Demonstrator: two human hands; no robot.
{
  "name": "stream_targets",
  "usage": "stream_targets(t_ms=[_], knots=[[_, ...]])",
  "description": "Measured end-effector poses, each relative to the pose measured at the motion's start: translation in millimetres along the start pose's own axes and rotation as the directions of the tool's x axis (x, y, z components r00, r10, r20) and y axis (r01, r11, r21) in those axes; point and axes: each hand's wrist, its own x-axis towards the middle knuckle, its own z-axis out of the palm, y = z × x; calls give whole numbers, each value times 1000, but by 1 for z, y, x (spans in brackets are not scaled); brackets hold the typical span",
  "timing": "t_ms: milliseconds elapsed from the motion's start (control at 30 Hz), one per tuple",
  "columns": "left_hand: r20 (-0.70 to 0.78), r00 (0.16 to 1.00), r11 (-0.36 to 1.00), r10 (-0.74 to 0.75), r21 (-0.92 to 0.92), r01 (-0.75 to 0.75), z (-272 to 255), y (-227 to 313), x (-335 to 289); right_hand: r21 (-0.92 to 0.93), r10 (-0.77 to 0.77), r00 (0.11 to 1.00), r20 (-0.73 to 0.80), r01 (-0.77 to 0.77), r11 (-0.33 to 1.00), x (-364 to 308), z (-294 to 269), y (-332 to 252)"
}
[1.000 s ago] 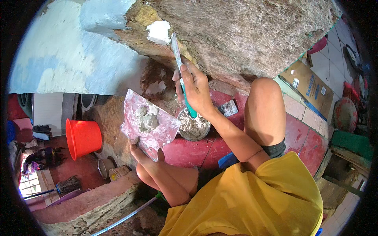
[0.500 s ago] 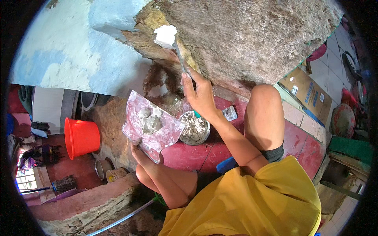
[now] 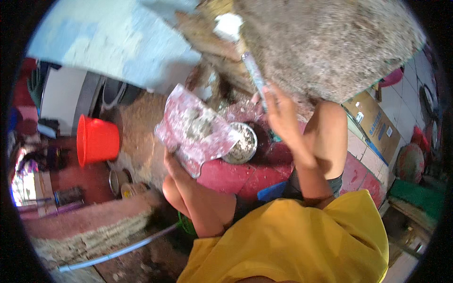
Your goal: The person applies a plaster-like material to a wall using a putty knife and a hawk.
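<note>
My left hand (image 3: 171, 159) grips the near edge of a plaster-smeared, pinkish flat board (image 3: 177, 120). Lumps of wet grey plaster (image 3: 198, 125) lie on the board's middle. In my right hand (image 3: 281, 113), the fingers are closed round a narrow, plaster-stained flat spatula (image 3: 255, 73), which points up toward the wall and is blurred. A bright white plaster patch (image 3: 228, 27) sits on the wall's corner edge, apart from the spatula's tip. Right of the board stands a round bowl (image 3: 255, 144) of crumbly whitish mix, partly covered by the board's corner.
Ahead are a rough grey-brown wall (image 3: 325, 42) and a peeling light-blue wall (image 3: 127, 42). An orange-red bucket (image 3: 100, 141) stands at left, above small pots (image 3: 133, 190). A cardboard box (image 3: 373, 122) leans at right. A pale hose (image 3: 118, 252) runs along the lower left.
My right hand and the spatula have drawn back from the white patch, down and to the right. The left hand still holds the board. The whole view has shifted.
</note>
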Motion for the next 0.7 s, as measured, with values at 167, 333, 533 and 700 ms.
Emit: stream_targets(t_ms=[167, 333, 533, 700], knots=[[-67, 995, 997, -78, -21, 77, 43, 15, -21, -58, 147, 897, 418, -135, 989, -29, -53, -33], [-20, 980, 976, -198, 88, 199, 25, 6, -24, -367, 72, 881, 467, 119, 923, -51, -77, -49], [28, 929, 891, -368, 296, 344, -8, -6, -19, -500, -23, 640, 768, 622, 603, -15, -90, -68], [17, 930, 906, -367, 233, 354, 37, 1, -34, -553, 274, 607, 746, 336, 763, -4, -92, -72]])
